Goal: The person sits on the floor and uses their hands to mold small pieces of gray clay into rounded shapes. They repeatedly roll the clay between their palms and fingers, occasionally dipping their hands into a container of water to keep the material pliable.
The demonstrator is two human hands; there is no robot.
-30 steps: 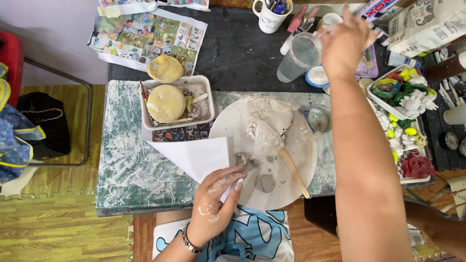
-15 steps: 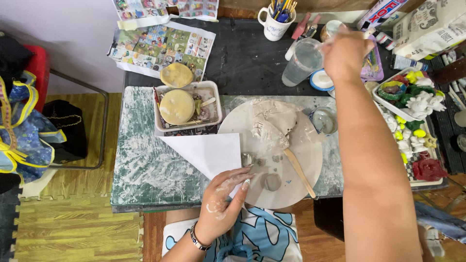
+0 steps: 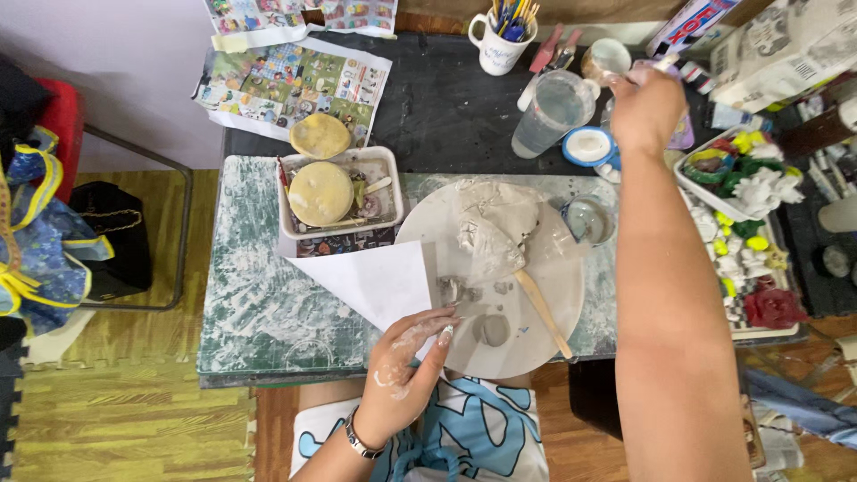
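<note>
1. Head view, as I read it: over the last second the right hand (image 3: 644, 112) has stayed stretched to the far right of the tabletop, and it now sits a little nearer the small cup (image 3: 606, 59) there, fingers closed round a slim pale stick-like thing whose tip pokes out past the knuckles. I cannot tell what that thing is.

2. The left hand (image 3: 403, 370) has barely moved. It stays flat at the near edge, fingers spread and smeared with pale clay, pressing the corner of the white paper sheet (image 3: 370, 281) where it laps the round white board (image 3: 527, 344).

3. My reading is that the work on the board is paused while one hand fetches or dips something at the back and the other keeps the paper pinned.

4. The grey clay lump (image 3: 491, 223) lies on the far half of the board, crumpled and wet-looking, under what seems a thin clear film. A wooden modelling stick (image 3: 542, 311) lies slanted beside it, towards the near right edge, with a few small grey clay dabs (image 3: 489, 328) close to the left fingertips.

5. A clear beaker (image 3: 551, 112) and a blue-rimmed dish (image 3: 588, 145) stand just left of the right hand.
</note>
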